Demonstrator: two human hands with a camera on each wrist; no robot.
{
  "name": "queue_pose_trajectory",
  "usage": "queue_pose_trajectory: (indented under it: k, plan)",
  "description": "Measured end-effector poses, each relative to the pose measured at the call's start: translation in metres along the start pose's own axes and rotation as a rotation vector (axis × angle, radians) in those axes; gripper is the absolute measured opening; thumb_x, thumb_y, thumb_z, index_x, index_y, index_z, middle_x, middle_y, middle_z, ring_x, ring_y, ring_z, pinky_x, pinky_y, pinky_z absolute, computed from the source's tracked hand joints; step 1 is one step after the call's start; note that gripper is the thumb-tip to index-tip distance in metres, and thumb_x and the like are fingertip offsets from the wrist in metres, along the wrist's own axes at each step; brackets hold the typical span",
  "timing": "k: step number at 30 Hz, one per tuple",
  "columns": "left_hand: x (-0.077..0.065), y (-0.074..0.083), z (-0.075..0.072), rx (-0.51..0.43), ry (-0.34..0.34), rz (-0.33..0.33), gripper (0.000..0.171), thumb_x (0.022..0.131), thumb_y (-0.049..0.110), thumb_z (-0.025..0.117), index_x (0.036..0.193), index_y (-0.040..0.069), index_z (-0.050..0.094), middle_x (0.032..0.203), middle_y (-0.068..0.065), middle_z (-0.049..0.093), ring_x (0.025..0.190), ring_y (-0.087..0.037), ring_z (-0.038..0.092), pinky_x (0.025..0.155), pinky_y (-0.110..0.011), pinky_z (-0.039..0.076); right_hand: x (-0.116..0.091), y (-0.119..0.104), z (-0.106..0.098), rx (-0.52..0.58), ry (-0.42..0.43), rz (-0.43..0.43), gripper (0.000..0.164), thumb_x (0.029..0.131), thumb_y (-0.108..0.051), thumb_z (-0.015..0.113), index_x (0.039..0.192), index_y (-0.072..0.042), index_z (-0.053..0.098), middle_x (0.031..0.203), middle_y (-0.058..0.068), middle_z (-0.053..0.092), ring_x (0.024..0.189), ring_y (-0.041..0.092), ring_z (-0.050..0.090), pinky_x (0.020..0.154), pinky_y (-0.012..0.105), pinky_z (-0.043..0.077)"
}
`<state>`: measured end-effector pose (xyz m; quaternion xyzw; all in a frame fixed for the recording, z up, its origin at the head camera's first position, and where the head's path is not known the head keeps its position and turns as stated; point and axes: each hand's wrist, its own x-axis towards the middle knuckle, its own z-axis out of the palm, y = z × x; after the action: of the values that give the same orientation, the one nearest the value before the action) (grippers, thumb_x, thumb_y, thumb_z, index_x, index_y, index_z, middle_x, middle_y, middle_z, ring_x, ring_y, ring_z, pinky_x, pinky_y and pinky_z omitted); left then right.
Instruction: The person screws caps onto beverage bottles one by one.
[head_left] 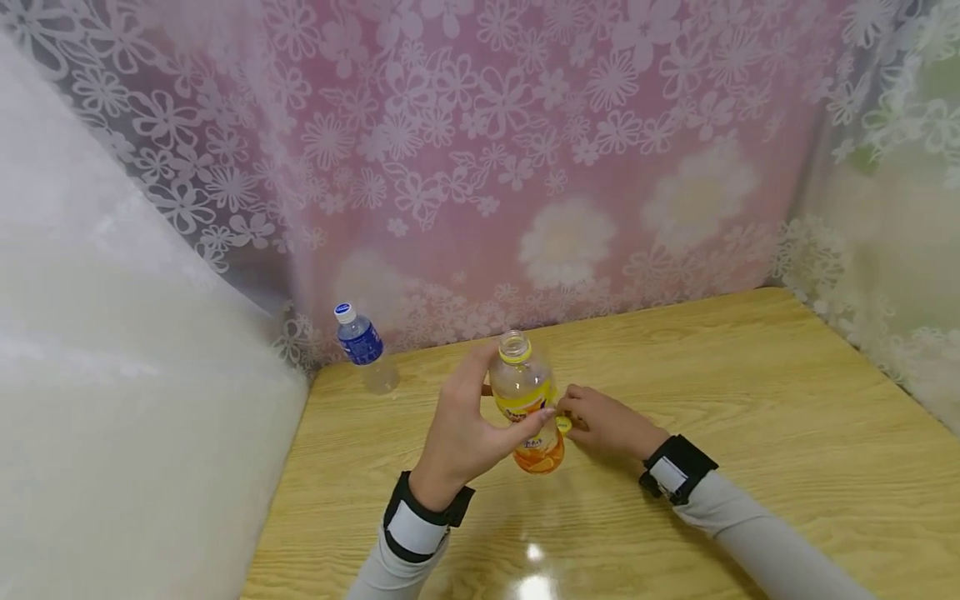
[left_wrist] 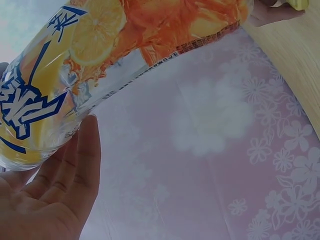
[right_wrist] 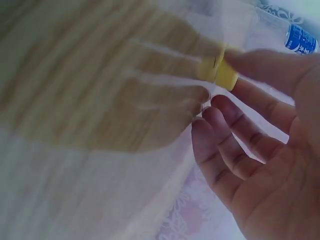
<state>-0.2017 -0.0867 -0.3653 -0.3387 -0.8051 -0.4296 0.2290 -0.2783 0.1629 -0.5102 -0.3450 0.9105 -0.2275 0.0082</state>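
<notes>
My left hand (head_left: pixel 467 423) grips a clear plastic drink bottle (head_left: pixel 525 402) with a yellow and orange label, thumb across its front. The bottle is tilted, and its mouth stands uncapped, with a yellow ring below the threads. Close up in the left wrist view, the label (left_wrist: pixel 97 32) shows orange slices, and fingers support the bottle from below. My right hand (head_left: pixel 609 423) is low at the wooden table, just right of the bottle's base. Between its thumb and index finger it pinches a yellow bottle cap (right_wrist: pixel 229 75); the other fingertips are right at the shiny tabletop.
A second clear bottle (head_left: pixel 362 343) with a blue label and white cap stands at the table's back left corner. Flowered curtains (head_left: pixel 480 167) hang along the back and sides of the wooden table (head_left: pixel 750 400).
</notes>
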Motion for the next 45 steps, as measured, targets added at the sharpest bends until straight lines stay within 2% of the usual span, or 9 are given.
queue_pose_trajectory:
  k: [5, 9, 12, 15, 18, 23, 27, 34, 45]
  plan:
    - [-0.001, -0.001, 0.005, 0.0, -0.013, -0.019, 0.078, 0.08, 0.038, 0.086, 0.146, 0.023, 0.048, 0.123, 0.002, 0.063, 0.107, -0.013, 0.063, 0.075, -0.029, 0.058, -0.004, -0.001, -0.02, 0.05, 0.013, 0.065, 0.019, 0.092, -0.021, 0.076, 0.103, -0.012, 0.064, 0.098, -0.001, 0.058, 0.082, 0.01, 0.056, 0.07, 0.027, 0.05]
    - [-0.001, -0.002, 0.008, 0.007, -0.029, -0.025, 0.077, 0.081, 0.039, 0.085, 0.147, 0.023, 0.048, 0.124, 0.002, 0.062, 0.108, -0.013, 0.063, 0.075, -0.028, 0.058, -0.006, -0.014, -0.061, 0.053, 0.077, 0.095, 0.021, 0.092, -0.025, 0.076, 0.099, -0.014, 0.06, 0.096, 0.001, 0.063, 0.086, 0.016, 0.061, 0.07, 0.032, 0.051]
    - [-0.001, -0.005, 0.011, 0.004, -0.042, -0.025, 0.077, 0.082, 0.039, 0.085, 0.147, 0.023, 0.047, 0.125, 0.002, 0.062, 0.108, -0.013, 0.063, 0.076, -0.028, 0.058, -0.008, -0.033, -0.099, 0.019, 0.134, 0.08, 0.021, 0.093, -0.027, 0.075, 0.104, -0.015, 0.061, 0.098, 0.001, 0.065, 0.089, 0.018, 0.061, 0.07, 0.033, 0.05]
    - [-0.001, -0.009, 0.015, -0.003, -0.054, -0.024, 0.076, 0.082, 0.039, 0.084, 0.146, 0.023, 0.047, 0.125, 0.002, 0.062, 0.107, -0.014, 0.064, 0.076, -0.028, 0.058, -0.011, -0.052, -0.136, -0.008, 0.189, 0.019, 0.023, 0.095, -0.025, 0.074, 0.113, -0.016, 0.063, 0.101, -0.001, 0.066, 0.09, 0.016, 0.061, 0.07, 0.033, 0.051]
    - [-0.001, -0.011, 0.02, -0.007, -0.056, -0.023, 0.076, 0.082, 0.039, 0.084, 0.146, 0.022, 0.047, 0.125, 0.001, 0.062, 0.107, -0.014, 0.064, 0.076, -0.028, 0.058, -0.012, -0.072, -0.17, -0.027, 0.244, -0.104, 0.026, 0.095, -0.019, 0.074, 0.118, -0.014, 0.064, 0.102, -0.003, 0.068, 0.085, 0.011, 0.061, 0.067, 0.029, 0.052]
    - [-0.001, -0.012, 0.028, -0.035, -0.07, -0.029, 0.078, 0.082, 0.039, 0.085, 0.148, 0.022, 0.046, 0.127, 0.002, 0.061, 0.109, -0.013, 0.063, 0.076, -0.026, 0.058, -0.013, -0.103, -0.207, -0.058, 0.288, -0.252, 0.026, 0.092, -0.019, 0.078, 0.115, -0.018, 0.067, 0.102, -0.011, 0.069, 0.081, 0.002, 0.061, 0.067, 0.025, 0.053]
    - [0.0, -0.013, 0.034, -0.037, -0.076, -0.037, 0.079, 0.081, 0.04, 0.085, 0.148, 0.024, 0.046, 0.129, 0.004, 0.06, 0.11, -0.011, 0.063, 0.075, -0.026, 0.058, -0.013, -0.118, -0.217, -0.057, 0.243, -0.243, 0.024, 0.093, -0.023, 0.076, 0.115, -0.021, 0.068, 0.1, -0.015, 0.068, 0.084, 0.0, 0.061, 0.069, 0.025, 0.054]
    - [0.002, -0.012, 0.039, 0.007, -0.108, -0.009, 0.08, 0.082, 0.045, 0.083, 0.149, 0.026, 0.044, 0.133, 0.007, 0.058, 0.109, -0.008, 0.06, 0.073, -0.026, 0.057, -0.01, -0.124, -0.206, -0.032, 0.15, -0.209, 0.021, 0.096, -0.026, 0.073, 0.116, -0.021, 0.068, 0.095, -0.013, 0.065, 0.083, 0.004, 0.058, 0.07, 0.027, 0.052]
    - [0.001, -0.013, 0.036, 0.026, -0.113, -0.035, 0.075, 0.083, 0.045, 0.082, 0.147, 0.027, 0.046, 0.125, 0.008, 0.058, 0.101, -0.006, 0.06, 0.071, -0.025, 0.056, -0.005, -0.128, -0.199, -0.059, 0.157, -0.254, 0.023, 0.094, -0.03, 0.076, 0.114, -0.023, 0.069, 0.098, -0.016, 0.064, 0.081, 0.001, 0.057, 0.071, 0.027, 0.054]
